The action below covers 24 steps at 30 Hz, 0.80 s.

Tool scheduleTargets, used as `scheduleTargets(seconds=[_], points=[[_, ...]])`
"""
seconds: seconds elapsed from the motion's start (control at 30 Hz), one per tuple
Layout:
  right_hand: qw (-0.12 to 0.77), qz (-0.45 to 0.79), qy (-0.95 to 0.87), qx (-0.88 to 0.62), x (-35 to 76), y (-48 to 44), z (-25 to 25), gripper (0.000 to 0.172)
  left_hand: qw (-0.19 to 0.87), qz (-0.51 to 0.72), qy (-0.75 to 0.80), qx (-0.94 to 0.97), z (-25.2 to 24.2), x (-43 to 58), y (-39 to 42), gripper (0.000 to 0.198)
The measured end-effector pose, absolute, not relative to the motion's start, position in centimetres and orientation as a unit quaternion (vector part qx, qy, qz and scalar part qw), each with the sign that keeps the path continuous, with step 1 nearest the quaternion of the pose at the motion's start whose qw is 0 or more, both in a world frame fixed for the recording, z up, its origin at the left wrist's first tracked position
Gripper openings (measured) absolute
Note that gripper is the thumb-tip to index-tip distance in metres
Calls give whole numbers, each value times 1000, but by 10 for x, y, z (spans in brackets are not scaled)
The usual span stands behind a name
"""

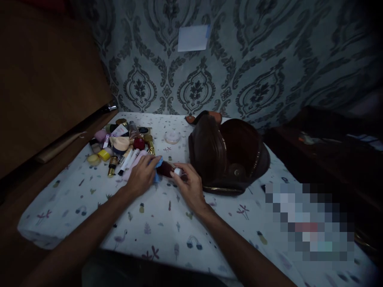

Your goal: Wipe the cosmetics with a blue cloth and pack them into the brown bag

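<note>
My left hand (142, 174) is closed on a small blue cloth (157, 177), which lies against one end of a dark reddish-brown bottle (164, 170). The other end of the bottle has a white cap (178, 172). My right hand (190, 184) grips it there, fingers wrapped round the cap end. The bottle is tilted nearly level above the printed sheet (170, 227). Left of my hands is a pile of cosmetics, with a dark red round jar (139, 143) and a white tube (131, 159). An unzipped brown leather bag (206, 155) stands just right of my right hand.
A clear round case (172, 137) lies behind my hands. An orange-brown strap piece (209, 117) sits behind the bag. A pixelated patch (311, 223) covers something at the right. Wooden furniture (50, 79) stands on the left, and a patterned wall (167, 59) closes the back.
</note>
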State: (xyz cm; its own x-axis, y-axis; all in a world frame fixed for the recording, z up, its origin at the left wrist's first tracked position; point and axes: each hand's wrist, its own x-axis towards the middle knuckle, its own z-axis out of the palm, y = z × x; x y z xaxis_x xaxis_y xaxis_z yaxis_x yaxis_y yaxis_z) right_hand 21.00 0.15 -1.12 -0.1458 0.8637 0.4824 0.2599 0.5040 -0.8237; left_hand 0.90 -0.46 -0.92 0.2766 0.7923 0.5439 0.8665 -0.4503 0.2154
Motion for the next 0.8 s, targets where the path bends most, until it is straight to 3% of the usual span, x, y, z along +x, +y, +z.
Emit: scheduleTargets(seconds=[0.3, 0.57, 0.8], points=[[530, 375, -651, -393, 210, 9, -20, 28, 37, -306, -438, -844, -12, 19, -5, 59], [490, 350, -668, -438, 210, 2, -18, 25, 17, -340, -447, -827, -16, 11, -4, 52], [494, 313, -680, -443, 208, -4, -15, 25, 17, -324, -376, -868, -9, 19, -11, 61]])
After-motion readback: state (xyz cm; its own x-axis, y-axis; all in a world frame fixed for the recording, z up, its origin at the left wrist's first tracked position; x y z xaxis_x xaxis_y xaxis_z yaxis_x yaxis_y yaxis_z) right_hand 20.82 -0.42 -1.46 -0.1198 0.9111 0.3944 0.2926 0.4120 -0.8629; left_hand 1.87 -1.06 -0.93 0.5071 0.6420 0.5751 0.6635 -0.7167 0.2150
